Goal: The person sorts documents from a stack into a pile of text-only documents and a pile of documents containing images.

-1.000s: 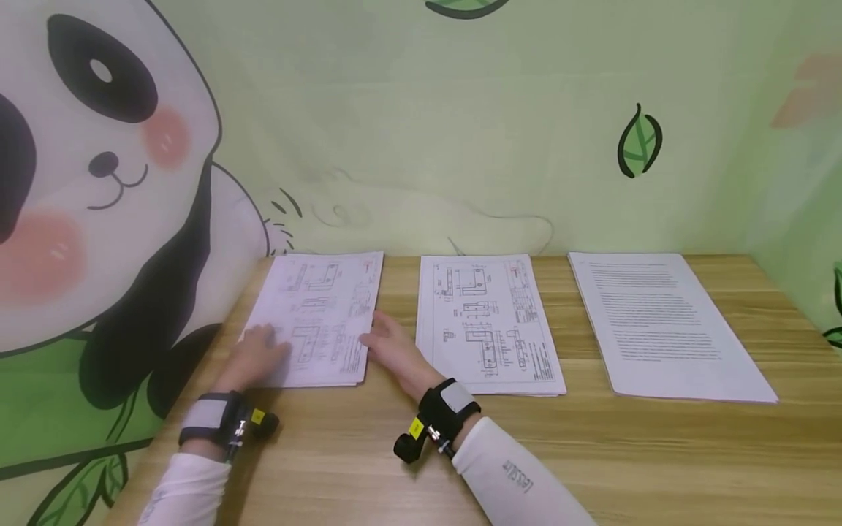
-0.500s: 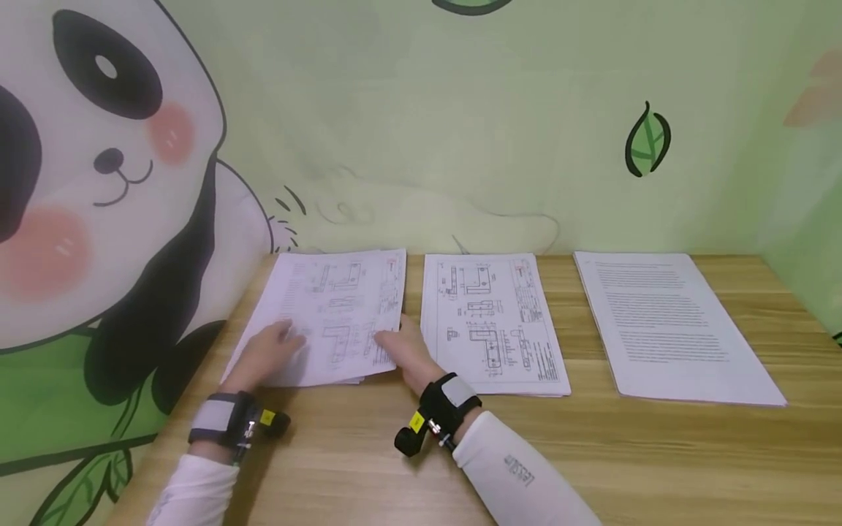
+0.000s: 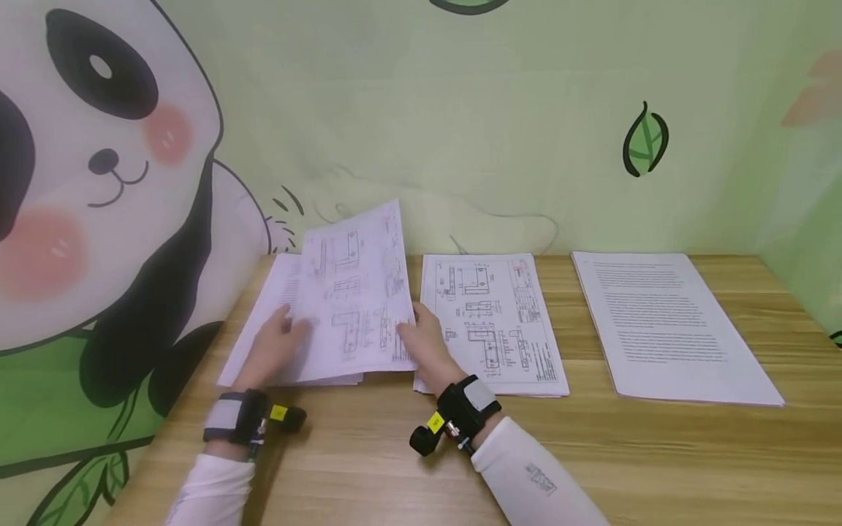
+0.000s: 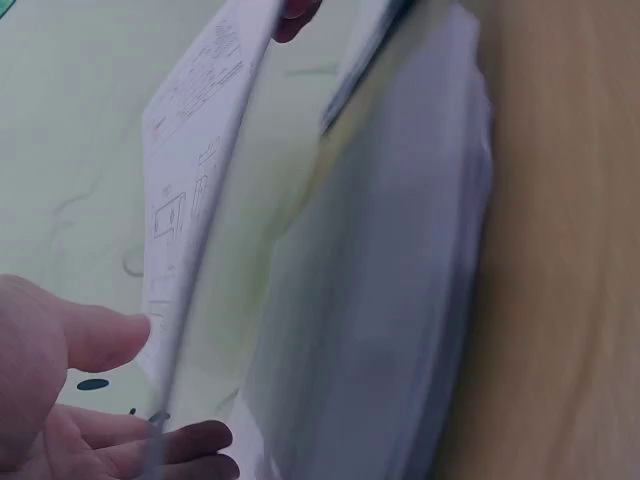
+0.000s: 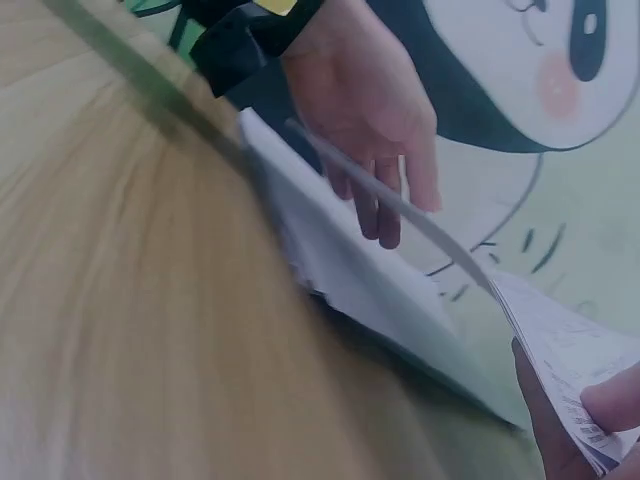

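Lifted and tilted above the left paper stack (image 3: 256, 332) is a thin bundle of drawing sheets (image 3: 349, 285), printed with part outlines. My right hand (image 3: 430, 347) pinches its right edge, thumb on the printed face and fingers behind, as the right wrist view shows. At the bundle's left side is my left hand (image 3: 272, 351). In the left wrist view its thumb and fairly straight fingers lie on either side of the sheets' edge (image 4: 205, 230), loosely spread. Lines of text show on the page left underneath.
A second stack of drawings (image 3: 490, 321) lies just right of my right hand. Farther right is a stack of text pages (image 3: 664, 321). All rest on a wooden table (image 3: 368, 460), against a green wall cloth (image 3: 395, 109) with a panda picture.
The drawing sheets have slid right off the left stack, then risen and tilted up, uncovering a text page. Both hands have moved slightly right with them.
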`<state>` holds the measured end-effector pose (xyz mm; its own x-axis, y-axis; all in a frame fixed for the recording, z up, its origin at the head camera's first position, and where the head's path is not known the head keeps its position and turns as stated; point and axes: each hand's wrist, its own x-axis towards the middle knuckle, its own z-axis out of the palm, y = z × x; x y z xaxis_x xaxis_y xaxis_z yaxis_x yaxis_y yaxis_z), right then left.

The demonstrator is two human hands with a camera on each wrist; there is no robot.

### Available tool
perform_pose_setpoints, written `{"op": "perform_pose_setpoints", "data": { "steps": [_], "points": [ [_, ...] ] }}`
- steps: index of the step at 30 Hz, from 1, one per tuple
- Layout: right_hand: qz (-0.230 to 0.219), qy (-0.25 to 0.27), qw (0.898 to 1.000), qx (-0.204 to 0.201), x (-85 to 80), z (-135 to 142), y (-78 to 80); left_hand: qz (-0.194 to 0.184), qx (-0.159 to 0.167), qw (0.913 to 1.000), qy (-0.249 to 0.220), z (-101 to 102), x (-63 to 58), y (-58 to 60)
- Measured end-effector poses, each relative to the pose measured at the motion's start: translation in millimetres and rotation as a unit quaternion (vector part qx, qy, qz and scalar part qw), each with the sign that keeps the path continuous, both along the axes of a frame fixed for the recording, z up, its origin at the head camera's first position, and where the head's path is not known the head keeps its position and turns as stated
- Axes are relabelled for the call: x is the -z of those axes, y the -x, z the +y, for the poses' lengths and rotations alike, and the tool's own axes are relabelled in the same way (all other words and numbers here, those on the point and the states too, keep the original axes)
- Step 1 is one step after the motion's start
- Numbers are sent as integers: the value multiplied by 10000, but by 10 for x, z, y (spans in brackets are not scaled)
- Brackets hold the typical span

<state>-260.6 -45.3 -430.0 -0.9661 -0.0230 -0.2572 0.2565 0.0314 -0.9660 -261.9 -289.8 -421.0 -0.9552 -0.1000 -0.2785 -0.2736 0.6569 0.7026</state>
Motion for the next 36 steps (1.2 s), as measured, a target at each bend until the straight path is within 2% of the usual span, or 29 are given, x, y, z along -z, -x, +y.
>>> {"op": "perform_pose_setpoints", "data": {
  "steps": [3, 9, 12, 15, 19, 24, 29, 33, 36],
  "points": [
    [39, 115, 9999, 35, -49, 119, -2, 167, -238, 9990, -329, 74, -45, 23],
    [93, 262, 9996, 4, -150, 352, -36, 580, -425, 9928, -959, 262, -111, 82],
    [197, 240, 9995, 22, -196, 464, -58, 744, -537, 9864, -1364, 402, -154, 96],
    [355, 131, 9993, 66, -235, 601, -81, 900, -492, 9780, -1815, 554, -185, 104],
    [496, -268, 9984, 70, -303, 832, -108, 952, -300, 9718, -2138, 774, -231, 94],
    [576, -992, 9934, 88, -367, 1143, -114, 940, 129, 9676, -2338, 1016, -274, 57],
    [524, -1073, 9928, 134, -395, 1417, -96, 968, 520, 9664, -2325, 1231, -267, 52],
    [552, -1204, 9911, 164, -416, 1621, -67, 991, 769, 9592, -2533, 1406, -260, 78],
    [533, -1417, 9884, 74, -435, 1772, -64, 924, 839, 9533, -2749, 1522, -247, 101]
  ]
}}
